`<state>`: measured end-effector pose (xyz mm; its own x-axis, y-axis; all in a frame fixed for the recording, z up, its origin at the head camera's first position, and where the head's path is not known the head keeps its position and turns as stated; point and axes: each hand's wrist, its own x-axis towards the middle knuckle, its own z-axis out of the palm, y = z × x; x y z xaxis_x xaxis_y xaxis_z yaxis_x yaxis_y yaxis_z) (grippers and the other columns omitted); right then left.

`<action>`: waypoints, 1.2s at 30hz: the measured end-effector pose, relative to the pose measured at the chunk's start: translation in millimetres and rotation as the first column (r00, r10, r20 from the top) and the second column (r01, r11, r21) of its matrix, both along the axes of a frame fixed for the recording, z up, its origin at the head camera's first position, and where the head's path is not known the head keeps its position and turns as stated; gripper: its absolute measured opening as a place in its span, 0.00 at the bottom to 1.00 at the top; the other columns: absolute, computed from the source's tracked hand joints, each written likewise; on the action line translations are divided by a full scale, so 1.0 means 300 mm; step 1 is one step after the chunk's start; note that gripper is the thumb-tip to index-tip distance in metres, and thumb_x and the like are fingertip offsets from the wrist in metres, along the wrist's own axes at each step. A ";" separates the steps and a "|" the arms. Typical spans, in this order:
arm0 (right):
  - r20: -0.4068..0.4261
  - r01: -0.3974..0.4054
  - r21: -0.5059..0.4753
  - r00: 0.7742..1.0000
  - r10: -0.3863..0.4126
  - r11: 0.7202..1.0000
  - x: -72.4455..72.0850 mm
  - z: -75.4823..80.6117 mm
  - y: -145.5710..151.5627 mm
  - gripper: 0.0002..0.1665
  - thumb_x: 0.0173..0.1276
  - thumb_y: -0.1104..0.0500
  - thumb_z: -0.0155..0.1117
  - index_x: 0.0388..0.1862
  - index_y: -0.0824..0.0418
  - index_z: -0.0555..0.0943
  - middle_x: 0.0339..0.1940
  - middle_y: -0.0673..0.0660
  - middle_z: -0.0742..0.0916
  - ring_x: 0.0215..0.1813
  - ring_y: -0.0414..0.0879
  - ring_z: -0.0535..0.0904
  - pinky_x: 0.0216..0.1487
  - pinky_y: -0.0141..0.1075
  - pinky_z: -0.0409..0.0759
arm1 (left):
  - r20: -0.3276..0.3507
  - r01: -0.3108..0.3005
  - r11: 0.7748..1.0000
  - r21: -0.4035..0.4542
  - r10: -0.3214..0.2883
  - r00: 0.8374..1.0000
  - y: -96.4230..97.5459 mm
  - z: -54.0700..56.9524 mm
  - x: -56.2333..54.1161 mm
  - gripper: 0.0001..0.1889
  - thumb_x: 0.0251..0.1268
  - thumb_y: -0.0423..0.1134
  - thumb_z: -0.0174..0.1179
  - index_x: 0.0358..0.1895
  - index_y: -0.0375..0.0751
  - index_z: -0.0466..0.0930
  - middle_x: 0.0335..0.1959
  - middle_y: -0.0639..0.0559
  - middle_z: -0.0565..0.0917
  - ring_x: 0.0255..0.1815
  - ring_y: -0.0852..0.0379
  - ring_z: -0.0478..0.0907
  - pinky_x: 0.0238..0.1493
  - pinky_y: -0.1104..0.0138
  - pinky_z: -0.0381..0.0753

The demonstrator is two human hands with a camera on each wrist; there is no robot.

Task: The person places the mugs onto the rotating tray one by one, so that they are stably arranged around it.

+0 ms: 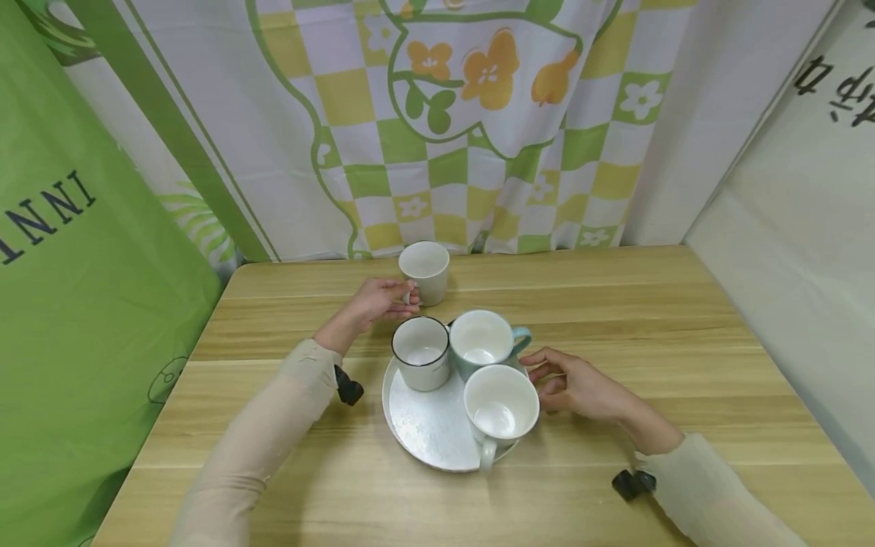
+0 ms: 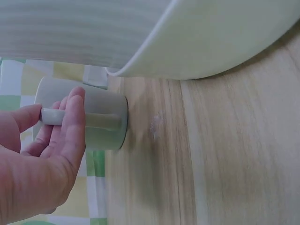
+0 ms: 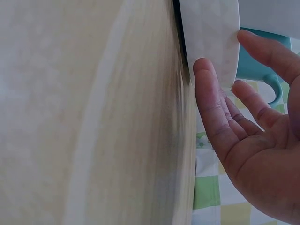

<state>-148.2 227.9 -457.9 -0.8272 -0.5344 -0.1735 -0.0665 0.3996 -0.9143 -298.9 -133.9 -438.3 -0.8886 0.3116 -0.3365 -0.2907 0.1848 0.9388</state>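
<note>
At the back of the table, my left hand (image 1: 376, 301) pinches the handle of a pale mug (image 1: 432, 287), thumb on one side and fingers on the other in the left wrist view. That mug stands upright, just behind a round silvery tray (image 1: 427, 433). On the tray are a white mug with a black rim (image 1: 427, 374), a teal mug with a white inside (image 1: 481, 334) and a larger white mug (image 1: 502, 403) at the front right. My right hand (image 1: 581, 387) is at the tray's right side, fingers spread, fingertips at the pale rim in the right wrist view.
The wooden table (image 1: 239, 410) has its back edge against a checked curtain (image 1: 451, 167). Green cloth (image 1: 89, 266) hangs at the left, pale cloth (image 1: 800, 251) at the right. The teal mug's handle points right; the front white mug's handle overhangs the tray's near rim.
</note>
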 end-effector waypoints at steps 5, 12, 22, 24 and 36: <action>-0.006 -0.002 0.000 1.000 0.002 1.000 0.001 0.000 0.000 0.36 0.64 0.64 0.72 0.68 0.66 0.69 0.60 0.71 0.79 0.47 0.54 0.84 0.39 0.36 0.86 | -0.003 -0.023 1.000 -0.014 0.023 1.000 -0.003 -0.002 0.000 0.22 0.78 0.43 0.52 0.61 0.27 0.75 0.43 0.45 0.85 0.39 0.58 0.87 0.64 0.51 0.79; 0.004 0.004 -0.001 1.000 -0.004 1.000 0.000 -0.001 0.001 0.36 0.64 0.64 0.72 0.69 0.66 0.69 0.59 0.71 0.79 0.46 0.53 0.84 0.39 0.37 0.86 | -0.011 -0.043 0.999 -0.017 0.042 0.999 -0.002 -0.004 -0.003 0.21 0.78 0.43 0.53 0.60 0.27 0.76 0.36 0.53 0.84 0.37 0.59 0.86 0.66 0.49 0.77; -0.011 -0.004 0.011 1.000 0.005 1.000 0.002 0.000 0.003 0.35 0.64 0.63 0.71 0.69 0.65 0.69 0.59 0.71 0.80 0.46 0.53 0.84 0.40 0.38 0.87 | -0.037 -0.058 0.998 0.000 0.058 0.998 -0.006 -0.024 0.002 0.21 0.78 0.43 0.53 0.58 0.26 0.77 0.37 0.52 0.84 0.32 0.63 0.84 0.56 0.56 0.84; -0.012 -0.004 0.013 1.000 0.004 1.000 0.002 0.000 0.003 0.35 0.64 0.63 0.71 0.69 0.65 0.69 0.59 0.70 0.80 0.46 0.53 0.84 0.39 0.37 0.86 | -0.045 -0.058 0.998 0.009 0.058 0.997 -0.007 -0.028 0.002 0.21 0.78 0.43 0.54 0.58 0.26 0.77 0.37 0.52 0.84 0.33 0.62 0.85 0.52 0.61 0.86; -0.002 0.000 0.012 1.000 0.000 1.000 0.000 -0.002 0.004 0.36 0.64 0.64 0.71 0.69 0.65 0.69 0.59 0.70 0.80 0.46 0.53 0.84 0.39 0.36 0.86 | -0.070 -0.048 0.998 0.036 0.050 0.996 -0.029 -0.025 0.022 0.21 0.78 0.42 0.54 0.59 0.24 0.76 0.35 0.54 0.84 0.33 0.61 0.85 0.39 0.72 0.85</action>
<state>-148.3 229.0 -458.3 -0.8277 -0.5321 -0.1781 -0.0684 0.4108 -0.9092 -292.3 -142.7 -445.9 -0.9245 0.2774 -0.2616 -0.2307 0.1392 0.9630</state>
